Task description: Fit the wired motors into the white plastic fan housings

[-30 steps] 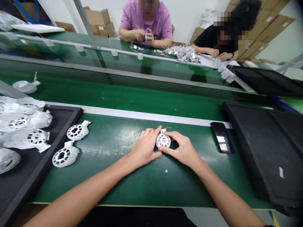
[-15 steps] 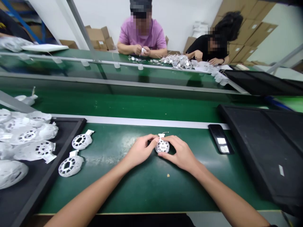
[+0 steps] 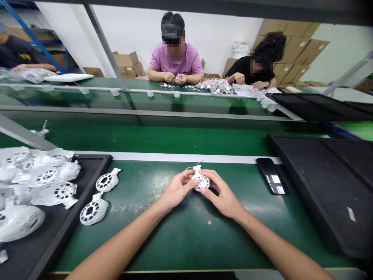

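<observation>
Between my two hands is a round white plastic housing (image 3: 204, 181) with slots around its face and a tab at the top. A thin wire sticks out near the tab. My left hand (image 3: 179, 189) grips its left side, the thumb lying on the face. My right hand (image 3: 223, 191) closes round the right side, thumb at the lower edge. Two similar white housings, an upper one (image 3: 106, 182) and a lower one (image 3: 93, 211), lie on the green table (image 3: 163, 241) to the left. My fingers partly cover the held piece.
At left a black tray (image 3: 62, 221) carries several white housings (image 3: 46, 175). A dark phone (image 3: 271, 175) lies at right beside another black tray (image 3: 329, 186). Across the bench, two people work near a pile of small silvery-white wired parts (image 3: 217, 86); a third is at far left.
The camera view has tilted up slightly, so the scene sits lower. My left thumb has moved onto the housing's face, and the piece is tilted a little in my hands.
</observation>
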`<state>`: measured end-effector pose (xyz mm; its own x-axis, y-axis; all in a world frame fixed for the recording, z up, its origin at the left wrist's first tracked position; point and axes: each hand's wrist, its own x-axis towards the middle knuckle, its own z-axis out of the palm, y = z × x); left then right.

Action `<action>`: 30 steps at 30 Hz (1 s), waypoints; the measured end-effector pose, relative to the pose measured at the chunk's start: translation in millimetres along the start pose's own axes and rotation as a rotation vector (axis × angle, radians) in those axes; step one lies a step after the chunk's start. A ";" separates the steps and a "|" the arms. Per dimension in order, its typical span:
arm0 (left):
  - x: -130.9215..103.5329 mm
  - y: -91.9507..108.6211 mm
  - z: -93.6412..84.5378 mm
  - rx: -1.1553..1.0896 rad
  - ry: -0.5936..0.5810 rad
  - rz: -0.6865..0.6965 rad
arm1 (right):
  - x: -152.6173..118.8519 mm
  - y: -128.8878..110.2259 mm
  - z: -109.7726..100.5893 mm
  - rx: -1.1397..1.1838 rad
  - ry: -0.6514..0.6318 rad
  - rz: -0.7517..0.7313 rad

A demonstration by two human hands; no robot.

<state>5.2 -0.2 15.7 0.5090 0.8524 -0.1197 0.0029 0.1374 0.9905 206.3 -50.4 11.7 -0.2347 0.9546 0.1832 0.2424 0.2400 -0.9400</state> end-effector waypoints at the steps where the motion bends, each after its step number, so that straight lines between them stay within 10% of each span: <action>1: 1.0 -0.2 -0.7 0.006 -0.011 0.004 | 0.1 1.6 1.0 0.060 -0.009 0.023; 8: -1.4 -10.3 6.8 0.027 -0.002 0.028 | 1.6 13.0 4.9 0.235 0.032 0.082; 11: 12.6 -8.3 -4.5 0.361 0.107 0.101 | 3.1 14.9 2.1 0.192 0.041 0.074; 19: 96.9 79.4 -156.7 1.222 0.643 0.070 | 10.4 25.2 -14.8 -0.029 0.045 0.093; 30: 30.2 87.2 -222.8 1.809 0.376 -0.174 | 5.5 27.5 -14.3 -0.147 -0.040 0.101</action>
<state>-171.0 150.0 83.4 0.2090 0.9775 0.0284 0.9582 -0.1989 -0.2057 225.1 -36.0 -9.0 -0.2386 0.9682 0.0753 0.4011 0.1689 -0.9003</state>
